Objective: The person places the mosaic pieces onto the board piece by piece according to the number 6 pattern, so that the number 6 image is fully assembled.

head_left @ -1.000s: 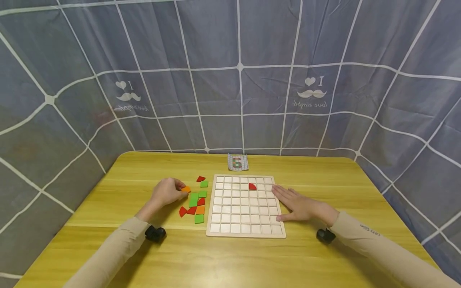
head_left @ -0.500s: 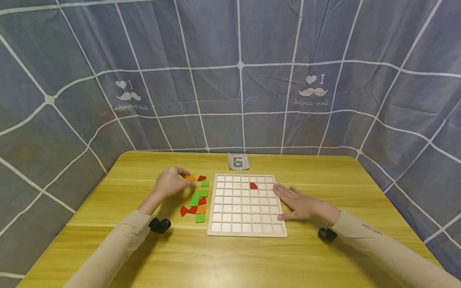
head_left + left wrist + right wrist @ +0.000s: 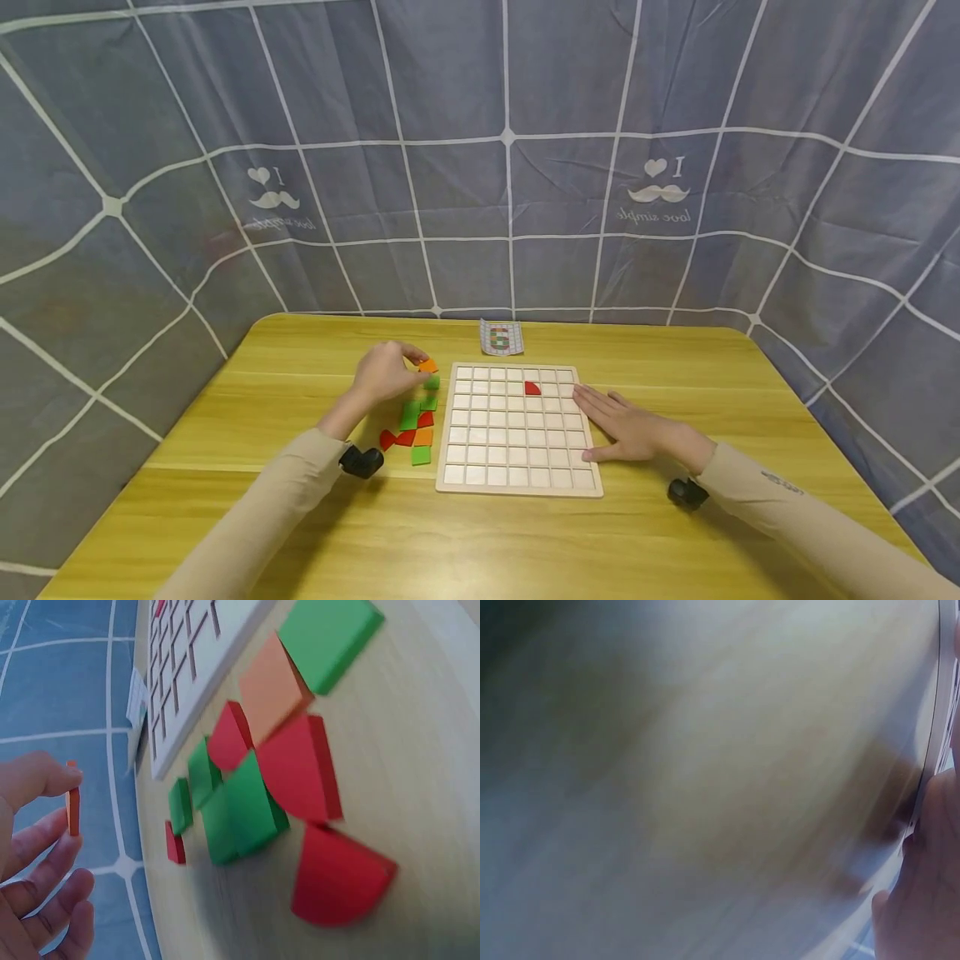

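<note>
One grey-blue curtain [image 3: 457,192] hangs behind my yellow wooden table [image 3: 510,542]. Flat on it lies a pale gridded board [image 3: 498,436]. My hands are well apart: the right hand [image 3: 626,429] touches the board's right edge with straight fingers; the left hand [image 3: 386,372], left of the board, is closed in a pinch. Beyond the board lies a small patterned card [image 3: 501,338]. Loose tiles [image 3: 410,414], mostly green and red, cluster near my left hand; one red tile [image 3: 532,388] sits in the grid. My thumb and finger hold an orange tile [image 3: 427,366] off the table. It looks thin, so a weak pinch could drop it; a low wrist could scatter the others. Compared with half a second ago, my left hand and its tile are nearer the board; my right hand has stayed.
</note>
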Available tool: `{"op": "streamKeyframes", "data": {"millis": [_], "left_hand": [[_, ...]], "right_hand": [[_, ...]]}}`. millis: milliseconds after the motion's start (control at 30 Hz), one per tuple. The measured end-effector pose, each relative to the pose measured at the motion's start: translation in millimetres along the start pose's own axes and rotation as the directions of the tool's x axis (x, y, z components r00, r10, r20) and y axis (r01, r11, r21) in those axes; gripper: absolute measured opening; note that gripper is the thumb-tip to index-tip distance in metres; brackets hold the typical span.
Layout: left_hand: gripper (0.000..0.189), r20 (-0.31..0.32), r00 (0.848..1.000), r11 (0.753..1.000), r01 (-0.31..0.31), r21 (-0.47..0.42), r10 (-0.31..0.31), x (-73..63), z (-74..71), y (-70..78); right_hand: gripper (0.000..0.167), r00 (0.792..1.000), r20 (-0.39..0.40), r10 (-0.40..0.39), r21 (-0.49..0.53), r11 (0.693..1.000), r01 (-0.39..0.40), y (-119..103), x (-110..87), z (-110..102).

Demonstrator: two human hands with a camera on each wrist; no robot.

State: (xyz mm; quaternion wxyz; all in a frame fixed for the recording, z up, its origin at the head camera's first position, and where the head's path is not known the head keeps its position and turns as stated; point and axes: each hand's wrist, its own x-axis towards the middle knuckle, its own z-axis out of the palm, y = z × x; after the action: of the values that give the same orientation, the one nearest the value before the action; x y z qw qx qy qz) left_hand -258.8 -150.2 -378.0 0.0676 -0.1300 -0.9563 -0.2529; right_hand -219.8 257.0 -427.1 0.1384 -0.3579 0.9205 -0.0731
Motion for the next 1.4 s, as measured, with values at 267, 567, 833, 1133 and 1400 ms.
{"op": "streamKeyframes", "data": {"millis": [267, 567, 833, 1133, 1400], "left_hand": [[0.028, 0.015, 0.997, 0.997, -0.069, -0.027, 0.070, 8.8, 12.0, 15.6], [0.028, 0.086, 0.994, 0.997, -0.072, -0.038, 0.075, 16.7, 32.0, 30.7], [0.031, 0.106, 0.990, 0.995, -0.088, -0.046, 0.093, 22.4, 47.3, 41.3], [0.026, 0.160, 0.974, 0.987, -0.159, -0.040, 0.163, 28.9, 61.6, 55.9], [0.026, 0.213, 0.956, 0.979, -0.204, -0.007, 0.201, 36.2, 70.9, 67.5]], "right_hand": [[0.095, 1.000, -0.007, -0.007, 0.012, 1.000, 0.007, -1.7, -1.2, -1.8], [0.095, 1.000, -0.017, 0.004, -0.003, 1.000, -0.004, -4.3, -1.9, -2.5], [0.094, 1.000, -0.019, 0.007, -0.001, 1.000, -0.007, -7.0, -2.0, -4.8], [0.095, 1.000, -0.010, 0.009, 0.002, 1.000, -0.009, -4.4, -2.6, -2.9], [0.095, 1.000, -0.028, -0.008, 0.013, 1.000, 0.008, -2.0, -2.7, -1.0]]}}
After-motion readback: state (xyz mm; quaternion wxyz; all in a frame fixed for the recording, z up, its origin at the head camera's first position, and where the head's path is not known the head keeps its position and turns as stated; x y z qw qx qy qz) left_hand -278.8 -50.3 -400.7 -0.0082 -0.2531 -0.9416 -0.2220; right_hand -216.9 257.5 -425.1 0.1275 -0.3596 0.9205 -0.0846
